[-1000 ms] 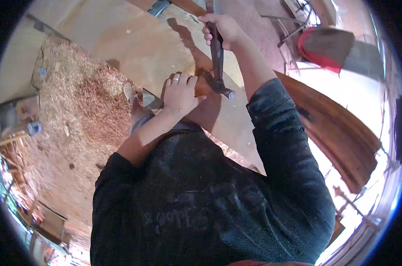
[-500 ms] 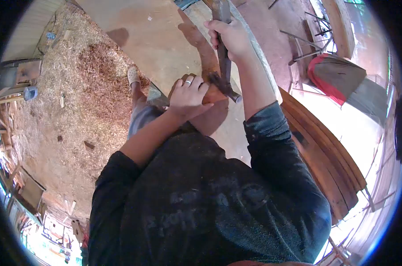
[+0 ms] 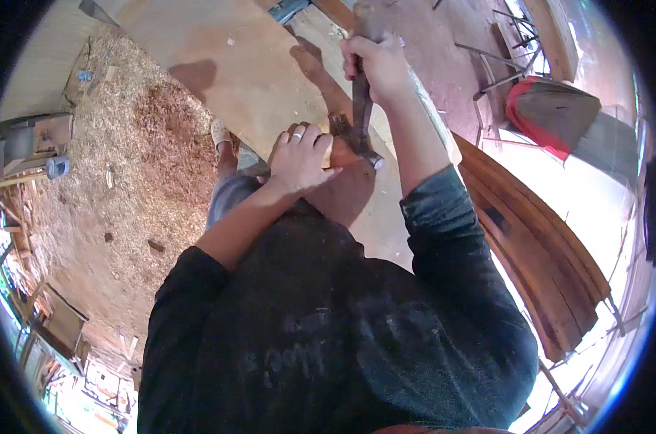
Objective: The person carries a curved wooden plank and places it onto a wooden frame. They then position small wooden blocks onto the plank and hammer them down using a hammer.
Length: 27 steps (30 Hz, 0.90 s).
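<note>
In the head view, my right hand (image 3: pixel 380 64) is closed around the handle of a hammer (image 3: pixel 363 112). The hammer's dark head with its shiny striking face lies at the right end of a reddish-brown wooden block (image 3: pixel 342 155); whether they touch I cannot tell. My left hand (image 3: pixel 297 155), with a ring on one finger, grips the block from the left, its fingers bent over it. Under both hands is a wide wooden board (image 3: pixel 256 79). Part of the block is hidden by my left hand.
Long brown planks (image 3: pixel 530 246) are stacked to the right. A grey item with a red edge (image 3: pixel 556 116) and metal stands are at the upper right. Wood shavings (image 3: pixel 172 130) cover the floor on the left, and my foot (image 3: pixel 220 135) is beside the board.
The hammer head has moved slightly left and down, closer to the block's end. My left hand keeps its grip on the block. The whole view has shifted a little.
</note>
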Tool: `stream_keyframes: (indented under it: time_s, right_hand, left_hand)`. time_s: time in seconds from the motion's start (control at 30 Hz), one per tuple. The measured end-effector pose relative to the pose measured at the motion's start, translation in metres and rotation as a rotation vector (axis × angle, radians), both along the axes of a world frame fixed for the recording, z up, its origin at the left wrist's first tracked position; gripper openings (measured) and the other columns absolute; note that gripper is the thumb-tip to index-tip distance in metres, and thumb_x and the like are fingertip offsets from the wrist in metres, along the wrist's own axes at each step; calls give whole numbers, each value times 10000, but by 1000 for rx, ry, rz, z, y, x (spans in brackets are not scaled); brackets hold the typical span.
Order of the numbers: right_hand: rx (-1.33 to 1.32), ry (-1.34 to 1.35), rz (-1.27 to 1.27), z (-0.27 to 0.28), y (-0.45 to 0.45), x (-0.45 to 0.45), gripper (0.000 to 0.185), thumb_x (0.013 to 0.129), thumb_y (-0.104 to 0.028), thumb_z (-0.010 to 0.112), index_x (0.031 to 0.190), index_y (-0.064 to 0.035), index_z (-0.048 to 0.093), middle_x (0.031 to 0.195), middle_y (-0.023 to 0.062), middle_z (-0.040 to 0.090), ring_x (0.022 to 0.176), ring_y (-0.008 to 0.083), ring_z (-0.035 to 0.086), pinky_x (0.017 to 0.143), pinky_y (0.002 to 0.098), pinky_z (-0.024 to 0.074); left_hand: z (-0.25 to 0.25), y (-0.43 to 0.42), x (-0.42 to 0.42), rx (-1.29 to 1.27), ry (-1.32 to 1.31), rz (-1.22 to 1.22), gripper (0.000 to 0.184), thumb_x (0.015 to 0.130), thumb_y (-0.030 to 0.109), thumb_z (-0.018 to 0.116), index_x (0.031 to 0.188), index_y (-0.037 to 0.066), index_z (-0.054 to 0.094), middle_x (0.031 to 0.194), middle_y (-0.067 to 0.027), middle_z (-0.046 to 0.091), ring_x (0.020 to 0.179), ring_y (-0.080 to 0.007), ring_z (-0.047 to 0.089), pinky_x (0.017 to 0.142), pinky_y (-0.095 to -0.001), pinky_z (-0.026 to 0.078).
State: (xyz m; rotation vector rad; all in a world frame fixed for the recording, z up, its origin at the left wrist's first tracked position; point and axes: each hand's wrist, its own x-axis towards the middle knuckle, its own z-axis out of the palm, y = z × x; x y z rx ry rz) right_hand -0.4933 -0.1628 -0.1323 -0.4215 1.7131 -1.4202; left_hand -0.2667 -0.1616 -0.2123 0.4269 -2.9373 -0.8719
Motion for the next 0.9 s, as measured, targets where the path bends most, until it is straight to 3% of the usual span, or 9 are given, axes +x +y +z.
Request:
stream_keyframes:
  time_s: [0.13, 0.27, 0.3, 0.4, 0.5, 0.6, 0.73, 0.83, 0.9]
  right_hand:
    - [-28, 237, -9, 36, 26, 42, 94, 823, -102, 668, 824, -56, 586, 617, 47, 546, 562, 154, 537, 560, 306, 443]
    - [-118, 18, 54, 28, 20, 22, 214, 869, -230, 707, 859, -51, 591, 646, 61, 562, 588, 158, 548, 601, 307, 469]
    - [-98, -118, 117, 38, 14, 10, 299, 913, -321, 678, 823, -47, 597, 639, 65, 555, 587, 157, 538, 606, 316, 472]
    - [-86, -127, 171, 58, -26, -5, 423, 917, -403, 678, 674, -65, 605, 569, 21, 545, 520, 151, 540, 552, 302, 425]
    - [52, 342, 284, 68, -24, 19, 470, 928, -372, 637, 583, -58, 584, 513, 28, 546, 501, 133, 519, 529, 296, 419]
    - [-62, 460, 168, 86, 18, 42, 402, 938, -279, 616, 608, -56, 565, 563, 11, 537, 548, 99, 490, 555, 289, 399]
    - [-32, 265, 120, 99, 20, 41, 411, 924, -274, 629, 584, -55, 558, 555, 9, 541, 562, 91, 496, 556, 281, 399]
    - [10, 539, 128, 84, -3, 32, 387, 917, -275, 633, 609, -49, 575, 555, 4, 543, 567, 96, 503, 556, 284, 404]
    - [29, 532, 145, 79, 3, 36, 374, 913, -279, 638, 621, -50, 587, 567, 6, 548, 572, 102, 503, 558, 284, 406]
  left_hand:
    - [-2, -3, -1, -25, 18, 10, 642, 693, 544, 788, 1163, 132, 642, 1107, -74, 554, 1103, -286, 540, 923, -452, 446]
    - [2, 0, 2, -66, -41, -12, 632, 718, 548, 772, 1177, 133, 643, 1131, -65, 577, 1137, -254, 532, 907, -431, 439]
    - [-1, 0, 2, -57, -51, -18, 628, 732, 550, 766, 1179, 126, 643, 1137, -72, 578, 1150, -259, 530, 926, -439, 437]
    - [6, 1, 0, -30, -94, -14, 639, 742, 564, 754, 1185, 119, 641, 1150, -79, 573, 1164, -268, 527, 944, -448, 434]
    - [11, 4, -1, -93, -93, -6, 640, 741, 573, 751, 1168, 107, 648, 1140, -87, 574, 1161, -276, 530, 949, -458, 442]
    - [8, 11, 4, -69, -132, -19, 641, 745, 573, 748, 1166, 100, 652, 1145, -93, 574, 1162, -282, 532, 965, -467, 439]
    - [9, 4, 0, -19, -81, 2, 661, 750, 588, 737, 1179, 93, 650, 1156, -100, 570, 1166, -288, 533, 992, -474, 430]
    - [13, 5, -3, -78, -155, 6, 674, 745, 593, 741, 1189, 94, 650, 1155, -99, 573, 1172, -283, 533, 1011, -462, 426]
    - [16, 12, 3, -70, -201, -25, 681, 746, 593, 741, 1200, 94, 647, 1153, -100, 576, 1175, -279, 533, 1021, -457, 423]
